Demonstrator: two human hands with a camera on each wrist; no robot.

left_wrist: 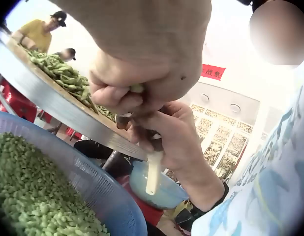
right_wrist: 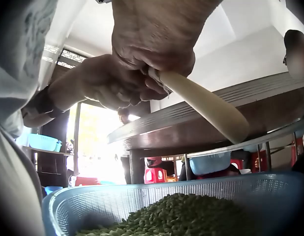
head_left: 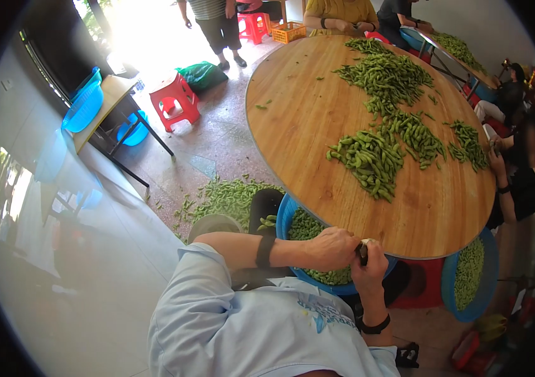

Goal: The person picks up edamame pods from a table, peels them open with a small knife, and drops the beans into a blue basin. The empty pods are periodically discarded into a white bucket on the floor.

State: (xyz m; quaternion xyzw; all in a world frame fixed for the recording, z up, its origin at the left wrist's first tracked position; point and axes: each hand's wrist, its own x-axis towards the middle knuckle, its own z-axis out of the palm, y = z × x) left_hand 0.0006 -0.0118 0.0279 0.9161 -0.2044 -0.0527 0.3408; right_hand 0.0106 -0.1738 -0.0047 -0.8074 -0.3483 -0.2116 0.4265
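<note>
The left hand (head_left: 332, 247) curls round a green piece (left_wrist: 137, 88), mostly hidden by its fingers; the right hand (head_left: 370, 264) grips a tool (right_wrist: 206, 105) with a smooth cream handle. Both are held beside the round table (head_left: 299, 119), above a blue basket (left_wrist: 112, 191) heaped with small green beans (left_wrist: 39, 191).
</note>
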